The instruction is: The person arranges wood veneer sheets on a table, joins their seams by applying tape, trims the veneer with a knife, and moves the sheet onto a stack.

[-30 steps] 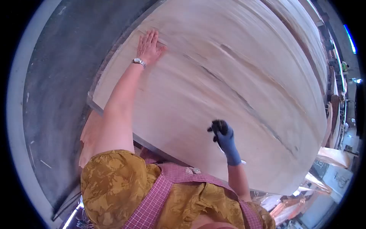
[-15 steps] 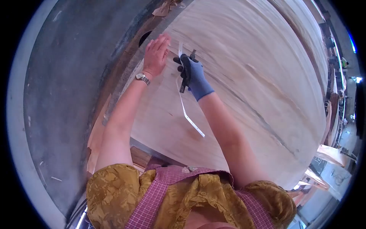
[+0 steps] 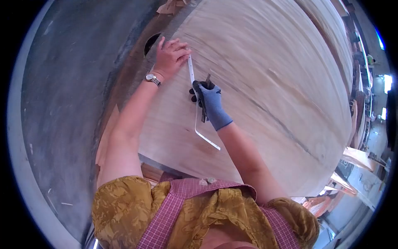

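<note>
My bare left hand (image 3: 171, 59), with a watch (image 3: 152, 78) on its wrist, pinches the upper end of a narrow white tape strip (image 3: 191, 68) with small dark dots. My right hand (image 3: 210, 97), in a blue and black glove, is closed round a dark, narrow bar-like tool (image 3: 203, 115); its exact kind is hidden by the fingers. The strip runs past the gloved fingers, and its bent lower end hangs over the wood sheet. Both hands are over the pale wood veneer sheet (image 3: 257, 137), near its left edge.
A dark grey surface (image 3: 70, 103) lies left of the veneer. Between them runs a brown edge with a dark round hole (image 3: 151, 43) and torn veneer scraps (image 3: 168, 7). More veneer pieces (image 3: 358, 159) are at the right.
My left hand has gone from lying flat to pinching the tape's upper end. My right hand has moved down towards me with the tool, and more tape shows above it.
</note>
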A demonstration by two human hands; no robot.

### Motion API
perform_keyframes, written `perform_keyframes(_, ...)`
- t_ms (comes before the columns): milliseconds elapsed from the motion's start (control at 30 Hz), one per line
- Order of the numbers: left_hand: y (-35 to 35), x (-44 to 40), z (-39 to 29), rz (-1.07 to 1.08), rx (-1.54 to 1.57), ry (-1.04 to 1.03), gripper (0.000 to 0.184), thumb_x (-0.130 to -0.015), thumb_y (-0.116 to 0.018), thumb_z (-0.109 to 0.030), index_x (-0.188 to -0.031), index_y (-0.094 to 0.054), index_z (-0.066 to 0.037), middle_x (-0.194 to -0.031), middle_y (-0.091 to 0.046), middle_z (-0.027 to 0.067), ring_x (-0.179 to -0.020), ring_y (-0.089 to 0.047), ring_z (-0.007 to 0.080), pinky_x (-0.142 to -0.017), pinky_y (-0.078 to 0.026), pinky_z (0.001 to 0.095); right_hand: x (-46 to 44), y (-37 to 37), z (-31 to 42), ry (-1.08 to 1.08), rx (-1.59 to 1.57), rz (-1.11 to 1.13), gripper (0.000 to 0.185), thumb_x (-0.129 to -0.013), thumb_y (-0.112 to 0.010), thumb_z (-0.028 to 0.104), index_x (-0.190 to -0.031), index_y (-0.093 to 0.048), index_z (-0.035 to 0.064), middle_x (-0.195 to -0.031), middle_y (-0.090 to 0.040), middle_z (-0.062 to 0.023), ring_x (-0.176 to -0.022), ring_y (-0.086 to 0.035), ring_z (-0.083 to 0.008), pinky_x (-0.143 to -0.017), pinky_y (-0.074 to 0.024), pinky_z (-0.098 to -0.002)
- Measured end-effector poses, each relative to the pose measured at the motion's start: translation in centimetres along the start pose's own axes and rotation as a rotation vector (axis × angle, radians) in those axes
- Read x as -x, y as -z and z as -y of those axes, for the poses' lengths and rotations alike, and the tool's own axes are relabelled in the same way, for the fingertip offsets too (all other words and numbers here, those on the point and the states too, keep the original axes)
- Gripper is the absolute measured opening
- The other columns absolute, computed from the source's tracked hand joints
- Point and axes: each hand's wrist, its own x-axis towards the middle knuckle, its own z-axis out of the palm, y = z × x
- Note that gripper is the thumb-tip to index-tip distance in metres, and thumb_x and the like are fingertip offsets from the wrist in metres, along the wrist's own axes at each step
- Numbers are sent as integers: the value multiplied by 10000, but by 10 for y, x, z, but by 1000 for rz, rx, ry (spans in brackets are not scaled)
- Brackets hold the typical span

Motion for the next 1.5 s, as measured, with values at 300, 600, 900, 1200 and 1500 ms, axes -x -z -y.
perform_keyframes(300,24,17,-20,78,-28,-158,366,-905,-611,-338,-1232,-640,-176,-1361,-569,-25,-1352,-413,212,-1158,-194,500,-13,-6,-10,48,-61,24,205,-892,-684,210,-937,-646,14,-725,-661,-58,-564,-614,-140,-475,-496,-276)
perform_keyframes(600,19,25,-11,188,-120,-228,484,-910,-584,-364,-1366,-542,-204,-1451,-485,-21,-1384,-371,218,-1167,-182,505,-34,40,-20,549,700,-164,205,-863,-676,199,-897,-598,13,-712,-646,-164,-612,-655,-260,-584,-482,-399)
perform_keyframes(900,-16,-19,-65,-24,-14,-255,412,-872,-643,-281,-1276,-601,-211,-1348,-565,-55,-1269,-484,205,-1121,-255,474,-19,85,-13,103,-108,-214,231,-897,-680,265,-937,-649,39,-750,-693,-80,-532,-571,-119,-475,-447,-264)
perform_keyframes(1200,-45,-33,-91,29,78,-234,238,-869,-658,-267,-1092,-699,-197,-1237,-648,-61,-1239,-519,190,-1120,-266,457,-2,88,-19,79,-74,-180,222,-896,-678,249,-885,-655,29,-686,-665,-73,-468,-553,-126,-433,-430,-256)
perform_keyframes(1500,-33,3,-105,149,112,-391,373,-859,-658,-276,-1217,-648,-173,-1336,-588,-6,-1306,-471,207,-1131,-263,475,-9,99,-32,140,89,-184,183,-876,-693,228,-908,-663,51,-703,-674,-42,-529,-626,-153,-459,-467,-269)
